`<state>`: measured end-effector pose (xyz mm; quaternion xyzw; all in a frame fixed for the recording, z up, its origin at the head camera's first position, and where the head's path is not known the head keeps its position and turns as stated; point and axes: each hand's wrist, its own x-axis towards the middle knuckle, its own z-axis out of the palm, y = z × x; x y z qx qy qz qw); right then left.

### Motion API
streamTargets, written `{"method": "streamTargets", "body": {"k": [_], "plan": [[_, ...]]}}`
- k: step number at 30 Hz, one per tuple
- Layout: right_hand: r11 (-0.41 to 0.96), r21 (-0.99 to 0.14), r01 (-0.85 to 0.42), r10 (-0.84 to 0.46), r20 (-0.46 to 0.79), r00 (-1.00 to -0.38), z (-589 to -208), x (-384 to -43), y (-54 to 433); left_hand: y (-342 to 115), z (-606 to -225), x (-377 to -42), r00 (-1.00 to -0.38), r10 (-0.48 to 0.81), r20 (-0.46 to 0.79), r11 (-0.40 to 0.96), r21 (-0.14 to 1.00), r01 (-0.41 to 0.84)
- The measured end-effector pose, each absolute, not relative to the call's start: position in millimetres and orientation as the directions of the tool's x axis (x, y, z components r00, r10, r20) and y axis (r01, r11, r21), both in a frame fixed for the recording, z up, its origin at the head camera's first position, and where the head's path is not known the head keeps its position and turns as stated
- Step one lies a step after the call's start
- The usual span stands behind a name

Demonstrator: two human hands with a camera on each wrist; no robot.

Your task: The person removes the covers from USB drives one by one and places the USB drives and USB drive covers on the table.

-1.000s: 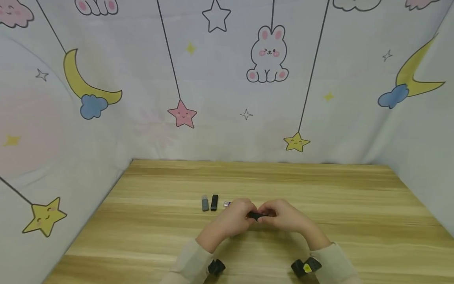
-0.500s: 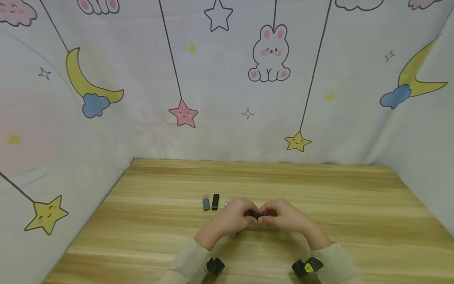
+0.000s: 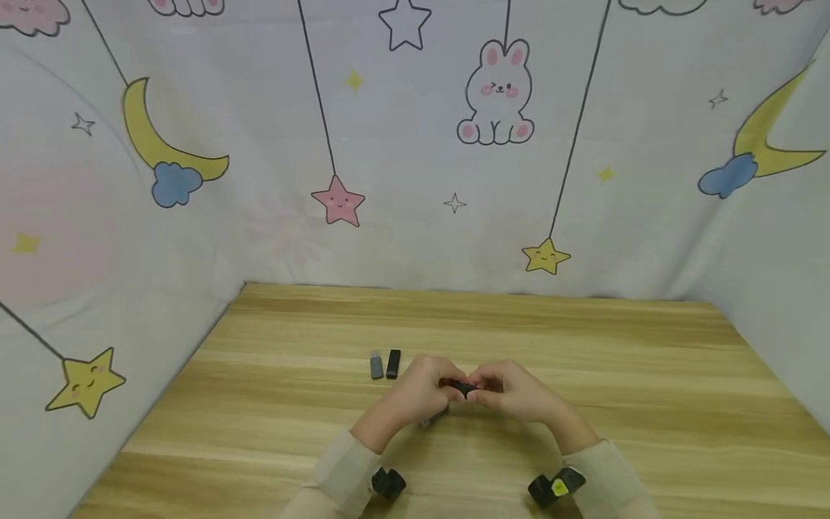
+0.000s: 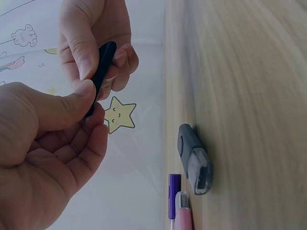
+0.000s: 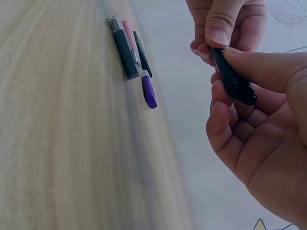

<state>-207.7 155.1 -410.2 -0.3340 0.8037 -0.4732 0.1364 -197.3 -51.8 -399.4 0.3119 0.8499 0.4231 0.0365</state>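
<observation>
Between the fingertips of both hands is a slim black USB stick (image 3: 463,388), held a little above the table. My left hand (image 3: 418,391) pinches one end with thumb and fingers. The other end is pinched by my right hand (image 3: 515,391). In the right wrist view the near end of the black stick (image 5: 235,84) points toward the right palm. Below the left hand lies a dark grey USB stick (image 3: 434,417) with a clear end, partly covered by that hand; the left wrist view shows this grey stick (image 4: 194,158) in full.
Farther back on the wooden table (image 3: 292,418) lie a grey USB stick (image 3: 376,365) and a black one (image 3: 393,364), side by side. The wrist views also show a purple stick (image 4: 174,194) and a pink one (image 4: 183,211). A printed cloth (image 3: 402,144) hangs behind the table.
Both hands, still on the black stick, have shifted slightly left. The grey stick under the left hand shows more, while the purple one behind that hand has become hidden in the head view.
</observation>
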Motion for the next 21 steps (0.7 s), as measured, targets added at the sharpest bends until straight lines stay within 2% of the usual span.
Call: {"method": "streamTargets", "body": {"k": [10,21], "plan": [[0.304,-0.871,-0.386,-0.664,0.097,-0.741,-418.2,-210.8,152.1,-53.8,-400.1,-196.0,-0.816,0.547,0.186,0.455,0.752,0.476],[0.276,-0.864,-0.420,-0.670,0.140,-0.729,-421.1,-210.0,151.8,-52.7,-401.8,-195.4,-0.819,0.539,0.195,0.453,0.753,0.478]]}}
